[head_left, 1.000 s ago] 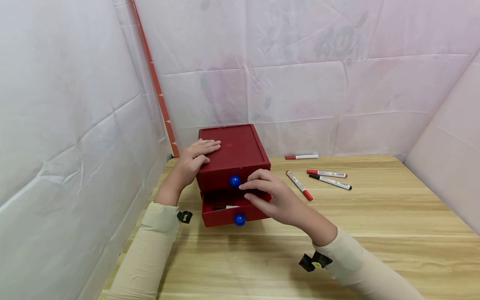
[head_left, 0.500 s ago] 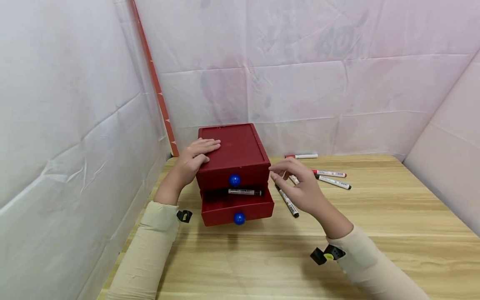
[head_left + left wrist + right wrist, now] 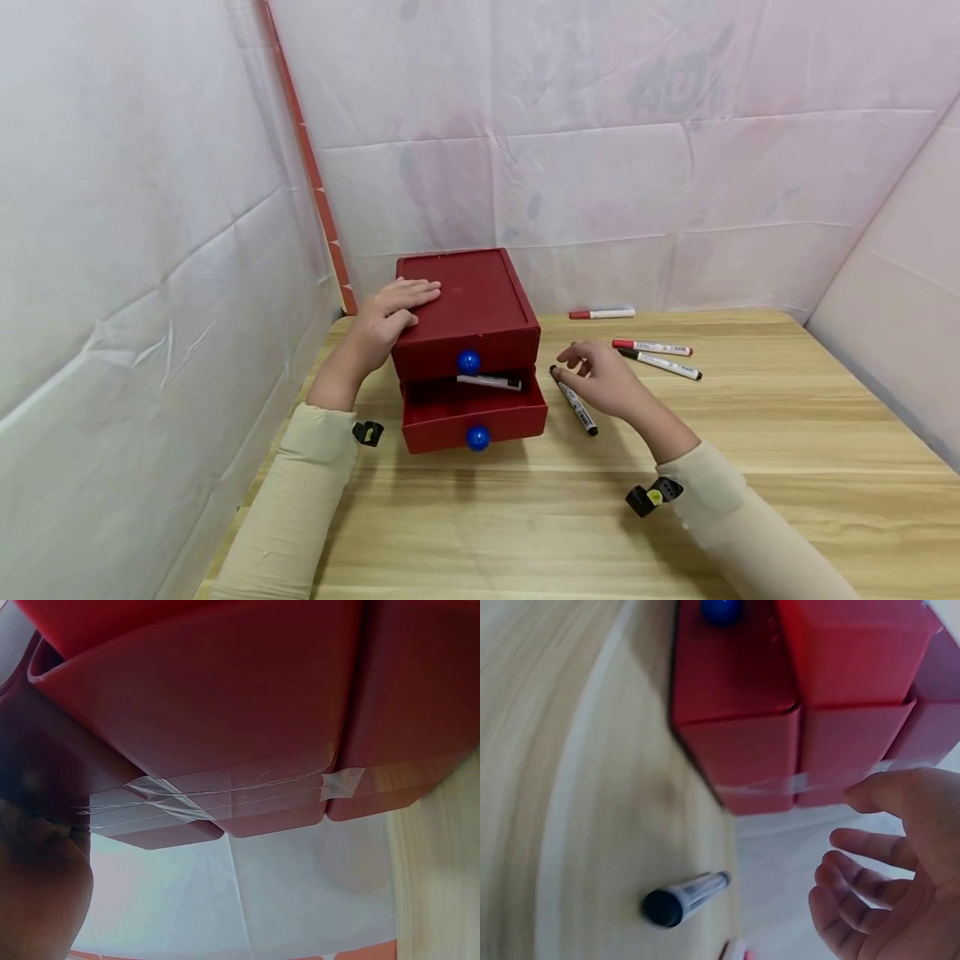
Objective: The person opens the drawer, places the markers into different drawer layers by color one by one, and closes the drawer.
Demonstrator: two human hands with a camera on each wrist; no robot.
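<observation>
A red two-drawer box [image 3: 468,308] with blue knobs stands at the table's left. Its lower drawer [image 3: 472,412] is pulled out, and a black-capped marker [image 3: 489,382] lies across it. My left hand [image 3: 390,310] rests flat on the box's top left edge. My right hand [image 3: 581,367] hovers just right of the drawer with relaxed, empty fingers. It is over the far end of a black marker [image 3: 577,406] that lies on the table. In the right wrist view the marker [image 3: 684,898] lies apart from my fingers [image 3: 855,889], beside the box [image 3: 810,697]. The left wrist view shows only the taped box side [image 3: 225,712].
Three more markers lie behind my right hand: a red-capped one [image 3: 602,314] near the back wall, another red-capped one [image 3: 652,347] and a black-capped one [image 3: 663,364]. White sheeting walls the wooden table [image 3: 750,467] on the left, back and right.
My right hand left the open drawer, where a black marker now lies, swung right and came down over the black marker on the table. The left hand has not moved.
</observation>
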